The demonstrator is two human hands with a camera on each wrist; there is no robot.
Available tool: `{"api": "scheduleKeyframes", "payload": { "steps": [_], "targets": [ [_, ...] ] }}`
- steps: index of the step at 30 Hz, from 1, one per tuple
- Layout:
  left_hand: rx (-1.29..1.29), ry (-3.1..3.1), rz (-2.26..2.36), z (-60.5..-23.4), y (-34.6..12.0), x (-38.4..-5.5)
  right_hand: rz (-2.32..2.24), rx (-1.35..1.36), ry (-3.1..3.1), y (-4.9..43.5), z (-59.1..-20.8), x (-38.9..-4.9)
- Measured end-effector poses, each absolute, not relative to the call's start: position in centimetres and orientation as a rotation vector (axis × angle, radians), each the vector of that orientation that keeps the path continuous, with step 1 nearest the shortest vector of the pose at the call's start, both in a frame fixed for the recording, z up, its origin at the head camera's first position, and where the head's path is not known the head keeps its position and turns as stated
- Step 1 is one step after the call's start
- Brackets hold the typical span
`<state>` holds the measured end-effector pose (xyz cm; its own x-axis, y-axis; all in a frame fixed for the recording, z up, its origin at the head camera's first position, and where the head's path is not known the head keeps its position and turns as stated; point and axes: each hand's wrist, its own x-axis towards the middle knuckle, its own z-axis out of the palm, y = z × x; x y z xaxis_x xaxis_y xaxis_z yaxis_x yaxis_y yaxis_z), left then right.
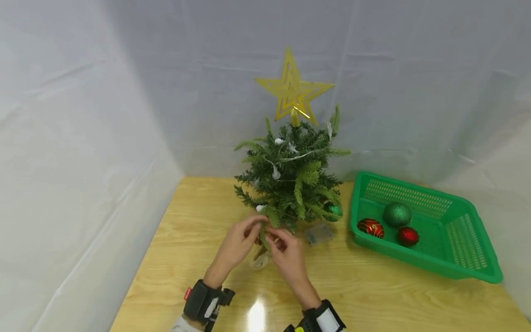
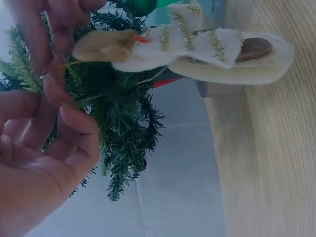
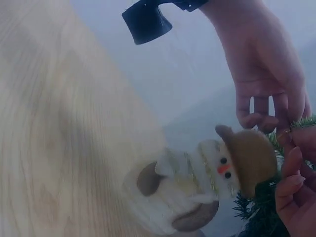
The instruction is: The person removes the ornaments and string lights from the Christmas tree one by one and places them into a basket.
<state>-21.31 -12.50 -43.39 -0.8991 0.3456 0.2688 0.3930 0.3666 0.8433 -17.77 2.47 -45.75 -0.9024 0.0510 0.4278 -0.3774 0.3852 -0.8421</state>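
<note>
Both hands meet at the tree's point(image 1: 290, 184) lower front. My left hand point(image 1: 235, 242) pinches a light green branch tip point(image 2: 20, 61) between thumb and fingers. Facing it, my right hand point(image 1: 288, 256) pinches the thin gold hanging cord point(image 2: 72, 63) of a snowman ornament, its fingertips close to the left ones. The plush snowman point(image 3: 182, 185), with brown hat, orange nose, brown mittens and gold-trimmed scarf, hangs below the fingers. From the head only its pale base point(image 1: 260, 262) shows, the rest being behind the hands and branch.
A gold star point(image 1: 292, 90) tops the tree, with bulb lights point(image 1: 275, 173) strung round it. A green bauble point(image 1: 333, 210) hangs low right; a clear battery box point(image 1: 318, 234) lies beneath. The green basket point(image 1: 477, 207) at right holds red baubles point(image 1: 408, 236) and a green ball point(image 1: 397, 214).
</note>
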Motion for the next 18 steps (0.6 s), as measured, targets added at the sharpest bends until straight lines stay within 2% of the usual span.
{"api": "scheduleKeyframes", "payload": {
  "steps": [9, 18],
  "targets": [
    [-0.688, -2.598, -1.584, -43.3, -12.5, -20.9, 1.809, 0.151, -2.272, 3.2, -44.9, -17.3],
    [-0.668, -2.588, -1.580, -43.5, -12.5, -21.0, 1.881, 0.200, -2.274, 3.7, -40.8, -15.6]
  ]
}}
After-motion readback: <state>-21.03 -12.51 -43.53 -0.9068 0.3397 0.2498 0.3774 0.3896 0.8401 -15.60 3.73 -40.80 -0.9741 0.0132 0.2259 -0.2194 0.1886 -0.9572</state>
